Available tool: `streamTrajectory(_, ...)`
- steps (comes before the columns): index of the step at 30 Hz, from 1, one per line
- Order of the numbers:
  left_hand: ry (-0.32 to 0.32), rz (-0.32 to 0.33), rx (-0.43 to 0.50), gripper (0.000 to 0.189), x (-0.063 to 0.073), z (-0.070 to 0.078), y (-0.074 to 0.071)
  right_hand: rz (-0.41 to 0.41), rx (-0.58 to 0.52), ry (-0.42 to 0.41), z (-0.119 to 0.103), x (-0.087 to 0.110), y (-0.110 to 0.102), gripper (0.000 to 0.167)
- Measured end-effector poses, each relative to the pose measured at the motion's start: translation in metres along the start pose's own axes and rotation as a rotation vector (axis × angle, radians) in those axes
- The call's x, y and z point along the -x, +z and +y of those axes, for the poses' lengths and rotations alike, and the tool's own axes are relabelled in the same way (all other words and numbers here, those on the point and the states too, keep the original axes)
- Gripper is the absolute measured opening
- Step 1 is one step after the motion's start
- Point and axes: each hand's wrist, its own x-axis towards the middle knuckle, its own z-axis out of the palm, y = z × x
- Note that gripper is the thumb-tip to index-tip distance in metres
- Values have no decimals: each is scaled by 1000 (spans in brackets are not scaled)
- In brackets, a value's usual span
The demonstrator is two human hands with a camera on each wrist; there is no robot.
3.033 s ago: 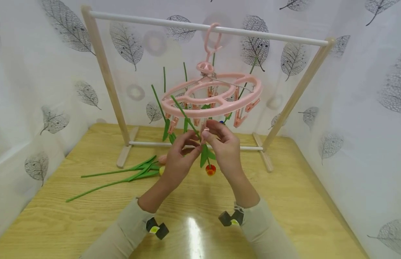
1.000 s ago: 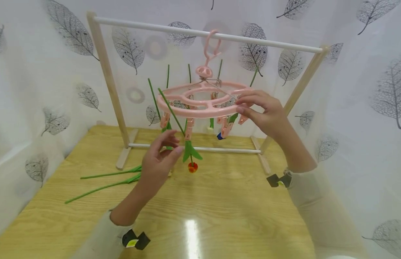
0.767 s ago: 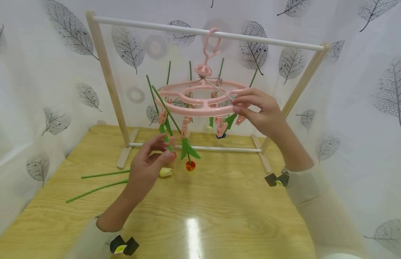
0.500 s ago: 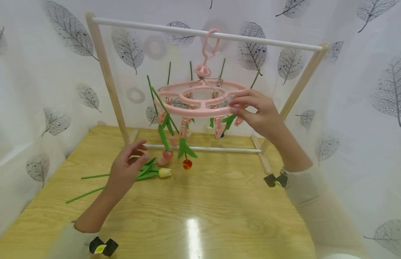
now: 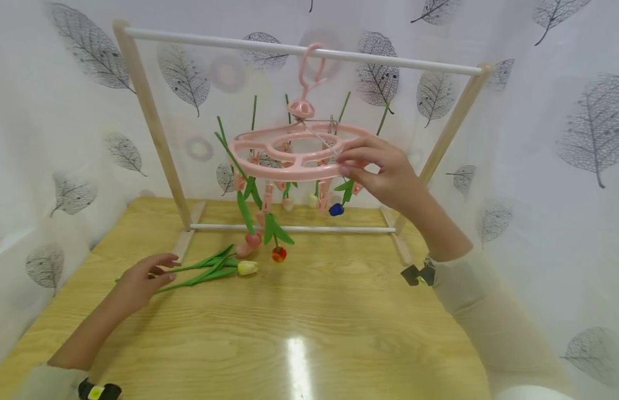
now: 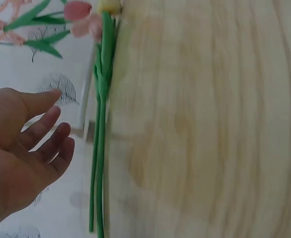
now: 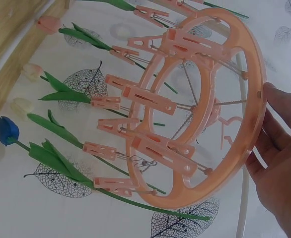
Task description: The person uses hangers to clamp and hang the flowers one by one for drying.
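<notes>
A pink round clip hanger hangs by its hook from the rack. My right hand holds its ring at the near right, thumb on one side and fingers on the other. Artificial tulips hang head down from its clips, among them a blue tulip, a red-orange tulip and a deep pink tulip. On the table lie a yellow tulip and a pale pink tulip. My left hand is over their stems, fingers loosely bent; the left wrist view shows a gap between fingers and stems.
The rack has wooden legs, a white top bar and a white lower bar. It stands toward the back of the wooden table. A leaf-printed white curtain surrounds the table.
Both hands were at the red-orange tulip's clip. The right hand moved to the ring, which has turned, carrying that tulip leftward. The left hand withdrew left and down to the lying stems.
</notes>
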Motion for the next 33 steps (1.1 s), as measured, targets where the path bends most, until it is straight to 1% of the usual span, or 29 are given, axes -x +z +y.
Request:
streamTrajectory(2,-9,-26,-30,45,3,-11,-4,0,0,-5,1,0,1,16)
streamTrajectory(5,-11,-80,-65,44,7,-22,-8,-2,-7,-7,0,-1,2,18)
streamTrajectory(9,-8,-133,-86,43,9,-29,-11,-7,-4,2,-1,-1,1,18)
streamTrajectory(11,-12,-150,-79,39,9,-30,-11,-8,0,7,-1,-1,1,17)
streamTrajectory(16,-14,-189,-58,33,8,-33,-9,-16,-2,19,-3,-1,2,17)
streamTrajectory(19,-13,-207,-62,31,7,-33,-8,-14,-2,24,-3,-1,3,18)
streamTrajectory(22,-2,-223,-97,28,5,-31,-8,-7,3,25,-2,0,3,17)
streamTrajectory(25,29,-245,-140,26,3,-29,-8,-3,15,23,-2,1,3,14)
streamTrajectory(28,45,-261,-150,27,2,-27,-9,-5,8,26,-2,1,3,13)
streamTrajectory(31,47,-281,-126,28,3,-25,-10,1,-1,30,-1,1,4,15)
streamTrajectory(33,38,-297,-84,29,4,-24,-11,7,8,30,-1,1,3,15)
